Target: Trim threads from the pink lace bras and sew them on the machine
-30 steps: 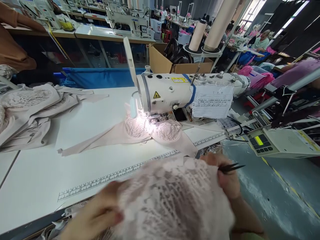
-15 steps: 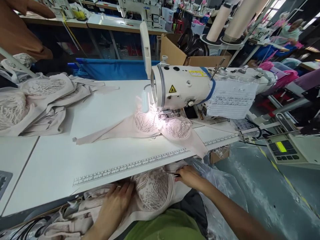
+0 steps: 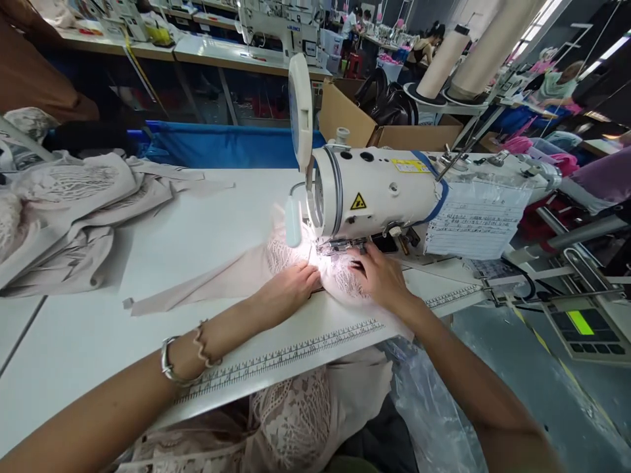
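Twelve o'clock taken as the far side of the white table (image 3: 197, 355). Pale pink bra (image 3: 340, 282) lies on it, its middle under the presser foot (image 3: 340, 246) of the sewing machine (image 3: 374, 190), brightly lit there. Both hands on it, either side of centre. From the left hand (image 3: 290, 289), the foot is between one and two, and a plain wing (image 3: 202, 289) of the bra runs out towards nine. From the right hand (image 3: 384, 279), the foot sits at ten, the lace cup at nine, partly beneath the fingers. Left hand palm down, fingers together and slightly curved, tips towards two; cannot tell whether it pinches the cloth or only presses. Right hand arched, fingers bent, one fingertip close beside the foot; its grip cannot be told either. Left forearm (image 3: 123, 387) slants in from eight, crossing the ruler (image 3: 305, 351), bracelets (image 3: 167, 364) at the wrist. Right forearm (image 3: 458, 374) comes from between four and five. Second bra (image 3: 296, 414) at six from the hands, below the table edge. Heap of similar fabric (image 3: 73, 210) towards ten from the left hand. Handwritten note (image 3: 476, 217) on the machine, at two from the right hand.
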Tool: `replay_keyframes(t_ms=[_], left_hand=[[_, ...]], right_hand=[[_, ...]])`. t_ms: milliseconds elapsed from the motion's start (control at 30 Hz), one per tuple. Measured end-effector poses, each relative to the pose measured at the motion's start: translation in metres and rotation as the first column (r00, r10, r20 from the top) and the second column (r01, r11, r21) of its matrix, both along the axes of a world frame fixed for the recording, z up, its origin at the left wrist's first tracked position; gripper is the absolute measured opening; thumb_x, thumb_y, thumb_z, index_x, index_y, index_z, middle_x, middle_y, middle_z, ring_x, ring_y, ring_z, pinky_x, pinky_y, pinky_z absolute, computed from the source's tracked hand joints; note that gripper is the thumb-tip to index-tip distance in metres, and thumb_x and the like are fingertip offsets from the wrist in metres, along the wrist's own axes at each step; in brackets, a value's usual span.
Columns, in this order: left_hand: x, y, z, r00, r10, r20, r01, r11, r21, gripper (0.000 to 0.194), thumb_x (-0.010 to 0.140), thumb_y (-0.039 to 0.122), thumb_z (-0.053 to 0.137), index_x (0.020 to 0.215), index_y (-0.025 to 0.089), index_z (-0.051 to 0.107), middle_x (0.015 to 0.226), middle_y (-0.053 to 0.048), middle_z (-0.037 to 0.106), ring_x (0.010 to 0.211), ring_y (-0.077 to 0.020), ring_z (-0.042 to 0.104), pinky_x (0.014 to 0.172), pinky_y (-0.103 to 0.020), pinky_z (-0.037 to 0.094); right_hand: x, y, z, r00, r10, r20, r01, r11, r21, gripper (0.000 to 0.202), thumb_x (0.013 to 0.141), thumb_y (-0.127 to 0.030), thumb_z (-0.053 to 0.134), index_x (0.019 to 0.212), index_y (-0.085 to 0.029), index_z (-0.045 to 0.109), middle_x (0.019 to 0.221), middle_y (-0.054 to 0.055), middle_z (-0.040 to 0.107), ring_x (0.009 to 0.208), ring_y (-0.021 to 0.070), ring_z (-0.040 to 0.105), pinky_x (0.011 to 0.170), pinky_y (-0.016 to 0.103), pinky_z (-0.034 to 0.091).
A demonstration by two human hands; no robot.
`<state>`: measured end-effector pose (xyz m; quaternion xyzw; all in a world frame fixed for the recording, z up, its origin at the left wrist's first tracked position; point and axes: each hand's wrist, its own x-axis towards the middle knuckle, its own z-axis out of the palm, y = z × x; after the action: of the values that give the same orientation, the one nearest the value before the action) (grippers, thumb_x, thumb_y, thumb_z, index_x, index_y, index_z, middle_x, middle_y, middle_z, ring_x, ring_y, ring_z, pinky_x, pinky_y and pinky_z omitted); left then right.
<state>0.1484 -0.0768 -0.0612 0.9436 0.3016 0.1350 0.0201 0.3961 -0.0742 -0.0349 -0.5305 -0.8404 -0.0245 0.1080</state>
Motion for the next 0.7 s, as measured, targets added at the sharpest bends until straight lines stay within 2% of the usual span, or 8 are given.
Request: replay_keyframes(t_ms=[100,200,367,533,600,700], left_hand=[[0.002,0.011,0.0,0.993,-0.054,-0.109,0.055,0.998,0.008,0.032,0.096,0.005,0.033,0.104,0.01,0.064,0.097,-0.013,0.067,0.082,-0.0217,0.057,0.072,-0.035,0.048],[0.004,0.006,-0.001,0.99,-0.014,-0.139,0.022,0.998,0.056,0.034,0.095,0.004,0.031,0.098,0.009,0.065,0.097,-0.014,0.066,0.081,-0.023,0.056,0.069,-0.035,0.046],[0.011,-0.005,-0.016,0.994,0.049,-0.097,-0.039,0.994,0.102,0.047,0.087,-0.003,0.025,0.118,0.006,0.059,0.121,-0.021,0.062,0.09,-0.0265,0.055,0.073,-0.04,0.045],[0.008,-0.002,-0.019,0.978,0.176,-0.109,-0.154,0.971,0.181,0.051,0.09,0.0,0.03,0.136,0.007,0.049,0.131,-0.019,0.061,0.094,-0.0271,0.056,0.069,-0.038,0.041],[0.005,0.002,-0.017,0.981,0.171,-0.097,-0.15,0.97,0.189,0.053,0.088,-0.001,0.033,0.138,0.009,0.049,0.133,-0.018,0.061,0.096,-0.0273,0.056,0.068,-0.037,0.04],[0.001,0.007,-0.018,0.983,0.162,-0.085,-0.147,0.976,0.158,0.056,0.084,-0.005,0.037,0.136,0.009,0.051,0.137,-0.017,0.059,0.096,-0.028,0.056,0.069,-0.037,0.039]], right_hand=[[-0.003,0.048,-0.009,0.998,-0.01,0.067,0.015,0.997,-0.079,0.026,0.095,-0.031,0.057,0.111,-0.015,0.07,0.103,0.015,0.072,0.095,0.0289,0.066,0.077,0.035,0.05],[0.0,0.069,-0.021,0.997,0.034,0.074,-0.026,0.994,-0.108,0.025,0.093,-0.027,0.055,0.107,-0.016,0.073,0.101,0.014,0.076,0.098,0.0304,0.067,0.084,0.038,0.051],[0.008,0.071,-0.025,0.986,0.116,0.12,-0.099,0.985,-0.14,0.027,0.091,-0.021,0.054,0.109,-0.014,0.074,0.106,0.016,0.076,0.103,0.0312,0.067,0.088,0.039,0.05],[0.006,0.065,-0.017,0.954,0.251,0.162,-0.225,0.96,-0.165,0.042,0.087,-0.008,0.05,0.118,-0.025,0.073,0.121,0.007,0.073,0.109,0.0269,0.065,0.094,0.039,0.049],[0.004,0.062,-0.014,0.934,0.331,0.134,-0.307,0.936,-0.173,0.051,0.085,-0.004,0.046,0.12,-0.03,0.072,0.118,0.002,0.074,0.11,0.0233,0.064,0.094,0.035,0.048],[0.002,0.056,-0.011,0.91,0.395,0.125,-0.366,0.908,-0.206,0.06,0.083,0.0,0.041,0.126,-0.032,0.068,0.105,-0.001,0.075,0.098,0.0185,0.066,0.082,0.027,0.048]])
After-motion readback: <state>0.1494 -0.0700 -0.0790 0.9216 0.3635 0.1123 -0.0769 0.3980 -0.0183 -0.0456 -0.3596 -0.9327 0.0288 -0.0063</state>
